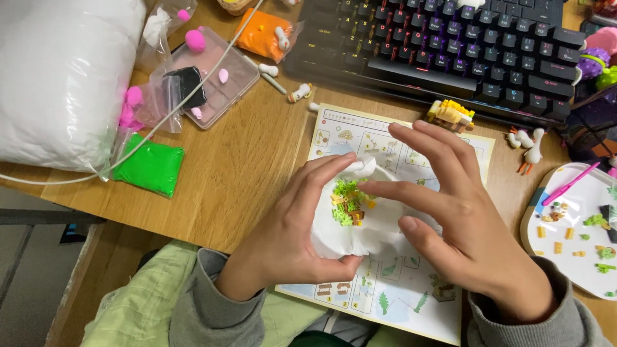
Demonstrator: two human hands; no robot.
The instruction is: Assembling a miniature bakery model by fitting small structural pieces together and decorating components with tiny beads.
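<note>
My left hand [292, 234] cups a white lump of soft clay [360, 231] from the left and below, thumb under it. A small green, yellow and brown brick model [348, 204] is pressed into the top of the lump. My right hand [459, 218] reaches in from the right, index finger and thumb touching the white lump beside the model, the other fingers spread above. Both hands hover over a printed instruction sheet [385, 289] lying on the wooden desk [238, 173].
A black keyboard [450, 45] lies at the back. A yellow brick piece [451, 114] and white duck figures [527, 144] sit near it. A white tray [578, 225] with small bricks is at right. Green clay bag [151, 166], a clear box [205, 77] and a big white bag [61, 77] sit left.
</note>
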